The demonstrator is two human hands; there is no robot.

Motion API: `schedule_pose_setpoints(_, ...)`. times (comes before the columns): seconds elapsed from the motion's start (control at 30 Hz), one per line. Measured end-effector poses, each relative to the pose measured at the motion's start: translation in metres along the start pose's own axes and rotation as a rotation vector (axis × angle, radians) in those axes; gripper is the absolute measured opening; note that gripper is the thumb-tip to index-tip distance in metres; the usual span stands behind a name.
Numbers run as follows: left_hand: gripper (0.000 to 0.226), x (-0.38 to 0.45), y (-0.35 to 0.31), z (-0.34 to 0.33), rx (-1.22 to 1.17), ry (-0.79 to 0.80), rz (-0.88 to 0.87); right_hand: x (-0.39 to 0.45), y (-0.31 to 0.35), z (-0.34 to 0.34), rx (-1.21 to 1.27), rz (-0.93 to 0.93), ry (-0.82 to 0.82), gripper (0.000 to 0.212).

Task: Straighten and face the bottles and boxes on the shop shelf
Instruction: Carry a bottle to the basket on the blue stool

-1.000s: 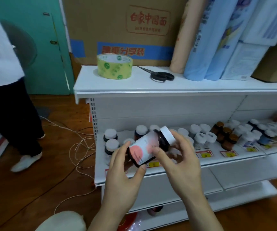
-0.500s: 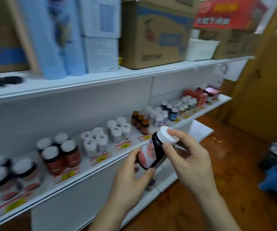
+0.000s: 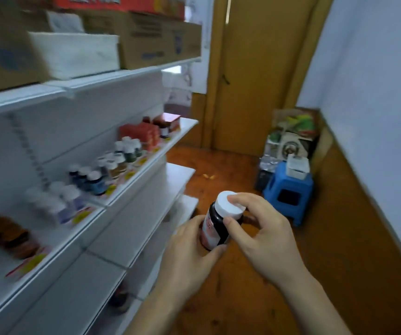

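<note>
Much of the shelf unit (image 3: 131, 170) is smeared by blur, so the nearest bottles (image 3: 8, 235) on the left read only as brown shapes, and no print on them can be made out. The yellow price tags (image 3: 81, 217) along the shelf edge are also too soft to read. The left edge of the view cuts off the near end of the shelf, and both forearms leave the picture at the bottom.

A dark bottle (image 3: 215, 228) with a white cap (image 3: 228, 204) is held in front of the shelf, above the wooden floor (image 3: 218, 165) and apart from the rows of stock. It tilts with the cap up and to the right. The left hand (image 3: 189, 252) wraps its fingers and thumb around the lower body, covering the base. The right hand (image 3: 264, 235) grips the top, one fingertip on the cap and the thumb on the neck. The label is white with a pink patch; its writing is too small to read.

On the middle shelf stand groups of white-capped bottles (image 3: 93, 180), some dark blue and some pale, then red boxes (image 3: 144, 132) towards the far end. On the top shelf sit cardboard cartons (image 3: 156, 39) and a white box (image 3: 73, 54); the print on the cartons is illegible. A bottle (image 3: 119, 298) low under the shelves is half hidden.

By the far wall a blue stool (image 3: 289, 194) carries a small white box (image 3: 297, 168), with bags and packets (image 3: 291, 131) piled behind it beside a wooden door (image 3: 262, 68).
</note>
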State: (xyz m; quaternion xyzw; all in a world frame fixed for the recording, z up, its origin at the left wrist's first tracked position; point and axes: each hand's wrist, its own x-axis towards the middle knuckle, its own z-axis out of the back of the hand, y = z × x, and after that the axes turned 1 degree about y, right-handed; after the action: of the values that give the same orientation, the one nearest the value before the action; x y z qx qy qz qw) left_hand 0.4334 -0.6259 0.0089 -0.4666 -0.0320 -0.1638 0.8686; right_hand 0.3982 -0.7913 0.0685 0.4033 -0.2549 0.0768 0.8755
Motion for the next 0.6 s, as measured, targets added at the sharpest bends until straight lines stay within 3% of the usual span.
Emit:
schedule_pose_setpoints(0.2,0.061,0.133,-0.021,-0.088,-0.017,0.170,-0.104,0.071,-0.095,0.047,-0.152,-0.132,-0.068,0.036)
schedule_pose_setpoints(0.43,0.053,0.269,-0.057,-0.188,0.011,0.366,-0.228,0.145,-0.205,0.106,-0.265,-0.275,-0.156,0.032)
schedule_pose_setpoints(0.6,0.049,0.362,-0.074,-0.279,0.057,0.475,-0.237,0.196,-0.311,0.143,-0.350,-0.342,-0.126,0.038)
